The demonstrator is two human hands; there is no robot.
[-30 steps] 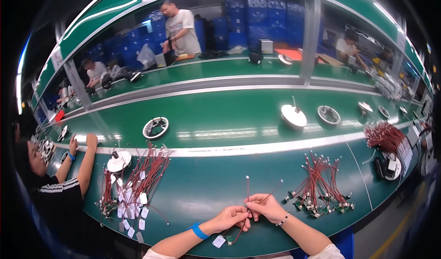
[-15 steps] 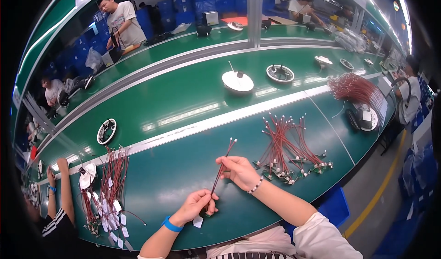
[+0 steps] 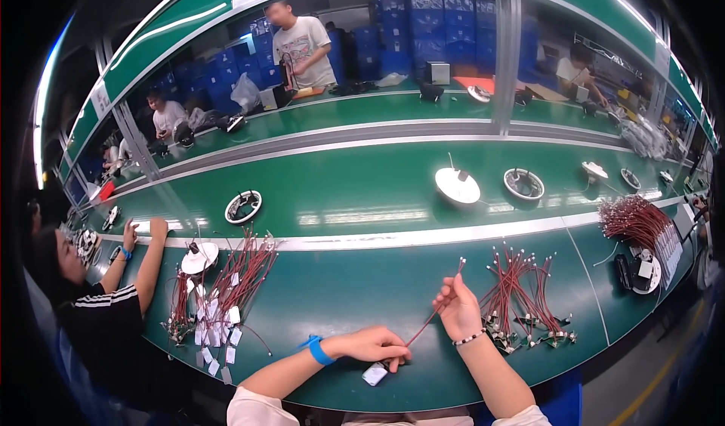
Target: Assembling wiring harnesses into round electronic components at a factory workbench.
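Pale sleeves (image 3: 253,409), a blue wristband (image 3: 321,351) and a beaded bracelet (image 3: 469,338) dressed the wearer's arms.
The wristband was bright, smooth and flat, with a short end standing away from it, and circled the wrist behind the left hand (image 3: 376,344); the bracelet, a single string of small round beads, dark mixed with white, sat below the right hand (image 3: 460,311). Both hands and forearms were bare up to the loose, creased, off-white sleeves. A strip of pale cloth (image 3: 447,416) showed at the body's front, its cut impossible to tell.

Head-worn fisheye view, angled down; workbench (image 3: 340,297) near, green belt (image 3: 347,180) beyond
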